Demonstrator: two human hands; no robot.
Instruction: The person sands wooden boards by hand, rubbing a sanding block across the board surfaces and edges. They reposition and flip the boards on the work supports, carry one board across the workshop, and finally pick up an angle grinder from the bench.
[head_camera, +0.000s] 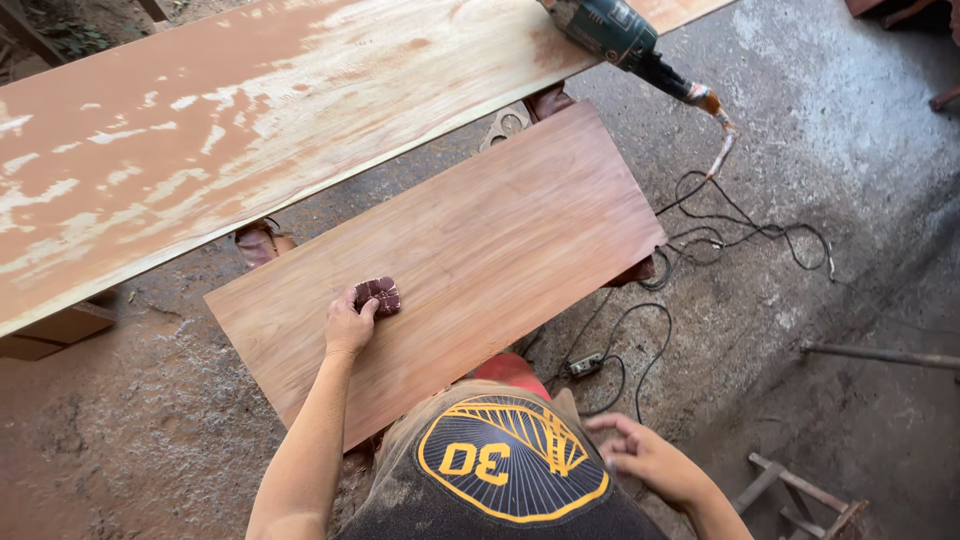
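Note:
A reddish-brown wooden board (480, 240) lies slanted in front of me on low supports. My left hand (349, 322) rests on its near left part, fingers pressing a small folded piece of dark red sandpaper (379, 294) flat against the wood. My right hand (650, 458) hovers off the board's near right side, above the dusty floor, fingers loosely spread and holding nothing. My dark shirt with a yellow emblem fills the bottom centre.
A long pale, partly sanded plank (230, 130) runs across the top left. A teal power tool (612, 32) rests on its right end, its black cable (745, 230) looping over the concrete floor to a plug strip (584, 365). Wooden scraps (800, 495) lie bottom right.

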